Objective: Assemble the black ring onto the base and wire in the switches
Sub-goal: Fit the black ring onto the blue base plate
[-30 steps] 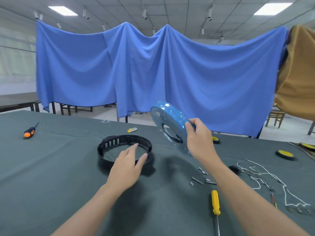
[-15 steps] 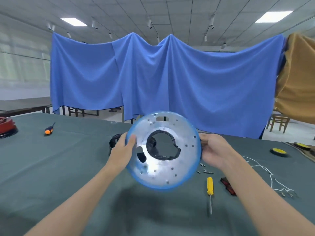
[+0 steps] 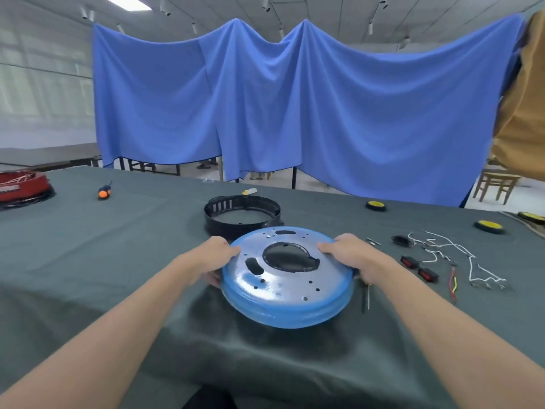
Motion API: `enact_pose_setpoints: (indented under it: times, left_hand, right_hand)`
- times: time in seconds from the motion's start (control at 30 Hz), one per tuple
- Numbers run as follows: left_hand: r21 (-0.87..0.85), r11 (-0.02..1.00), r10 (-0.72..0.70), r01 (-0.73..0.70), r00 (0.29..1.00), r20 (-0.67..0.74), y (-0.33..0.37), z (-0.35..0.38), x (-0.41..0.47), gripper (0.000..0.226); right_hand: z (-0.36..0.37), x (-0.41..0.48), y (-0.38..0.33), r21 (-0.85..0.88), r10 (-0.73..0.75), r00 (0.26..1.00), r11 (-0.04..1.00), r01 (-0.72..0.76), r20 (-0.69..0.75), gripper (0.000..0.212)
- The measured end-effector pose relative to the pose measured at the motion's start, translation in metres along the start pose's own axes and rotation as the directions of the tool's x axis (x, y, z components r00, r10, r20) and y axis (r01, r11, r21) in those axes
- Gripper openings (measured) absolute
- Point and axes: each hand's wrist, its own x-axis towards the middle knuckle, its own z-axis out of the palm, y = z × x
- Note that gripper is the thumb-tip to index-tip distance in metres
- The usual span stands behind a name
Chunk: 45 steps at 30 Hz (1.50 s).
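While the left grip (image 3: 211,256) and right grip (image 3: 351,256) clasp the base (image 3: 289,290) at opposite rims, thumbs on top and fingers tucked under, the disc hangs low over the worktop (image 3: 118,246), slightly tilted. Whether it touches, I cannot tell. I judge the step is to lay it flat, holed face up, in front of the ring (image 3: 224,206), which stands just behind it. Lower both sides evenly, slide the fingers out last, and keep the right rim off the screwdriver (image 3: 365,299) lying beside it. Switches (image 3: 410,262) and wires (image 3: 442,250) lie apart to the right. As for holders, the ring encloses only bare cloth. A red tub (image 3: 26,184) at far left seems to hold pale wiring, too blurred to be sure.
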Motion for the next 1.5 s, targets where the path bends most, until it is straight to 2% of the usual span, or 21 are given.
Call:
enact_pose_setpoints:
  times: [0.17,0.3,0.47,0.67,0.77,0.83,0.9,0.97,1.03,1.17,1.27,1.4,1.5]
  left_hand:
    - [0.114,0.993,0.021,-0.019,1.000,-0.015,-0.012,-0.002,0.011,0.025]
    - [0.232,0.973,0.030,-0.017,0.998,-0.053,-0.018,0.001,0.023,0.038]
    - [0.351,0.936,0.077,-0.042,0.993,-0.086,-0.018,0.007,0.038,0.037]
    - [0.338,0.936,0.143,-0.099,0.984,-0.108,-0.011,0.010,0.058,0.035]
    - [0.299,0.948,0.147,-0.112,0.984,-0.096,-0.011,0.010,0.070,0.033]
    - [0.245,0.965,0.132,-0.098,0.983,-0.126,-0.013,0.007,0.078,0.034]
    - [0.189,0.980,0.114,-0.068,0.964,-0.242,-0.014,0.003,0.086,0.042]
    - [0.140,0.990,0.081,-0.028,0.919,-0.387,-0.016,0.000,0.097,0.044]
    - [0.100,0.995,0.050,-0.004,0.885,-0.463,-0.017,-0.002,0.107,0.040]
    - [-0.102,0.994,-0.084,0.036,0.853,-0.515,-0.020,-0.008,0.129,0.042]
    - [-0.217,0.973,-0.184,0.083,0.844,-0.503,-0.021,-0.013,0.143,0.045]
    - [-0.226,0.969,-0.195,0.100,0.872,-0.448,-0.018,-0.017,0.156,0.045]
    - [-0.151,0.980,-0.192,0.133,0.839,-0.509,-0.012,-0.015,0.162,0.033]
  right_hand:
    - [0.010,0.011,0.004,-0.069,-0.040,0.999,0.997,0.038,-0.025,0.033]
    - [0.022,0.027,0.009,-0.249,-0.052,0.993,0.968,0.023,-0.110,0.040]
    - [0.035,0.047,0.015,-0.413,-0.086,0.974,0.911,-0.009,-0.212,0.039]
    - [0.032,0.074,0.015,-0.411,-0.115,0.963,0.912,0.005,-0.242,0.030]
    - [0.029,0.082,0.012,-0.440,-0.097,0.970,0.898,-0.012,-0.225,0.036]
    - [0.027,0.086,0.006,-0.507,-0.172,0.951,0.862,0.019,-0.257,0.039]
    - [0.028,0.090,-0.007,-0.473,-0.280,0.921,0.872,0.126,-0.270,0.038]
    - [0.032,0.098,-0.026,-0.340,-0.291,0.933,0.917,0.208,-0.214,0.035]
    - [0.041,0.110,-0.044,-0.249,-0.228,0.959,0.951,0.182,-0.169,0.038]
    - [0.061,0.138,-0.062,-0.401,-0.111,0.978,0.915,0.031,-0.178,0.041]
    - [0.071,0.154,-0.069,-0.405,-0.018,0.982,0.912,-0.061,-0.187,0.041]
    - [0.077,0.167,-0.072,-0.350,0.024,0.971,0.930,-0.109,-0.239,0.028]
    - [0.077,0.174,-0.071,-0.281,0.015,0.962,0.955,-0.094,-0.271,0.019]
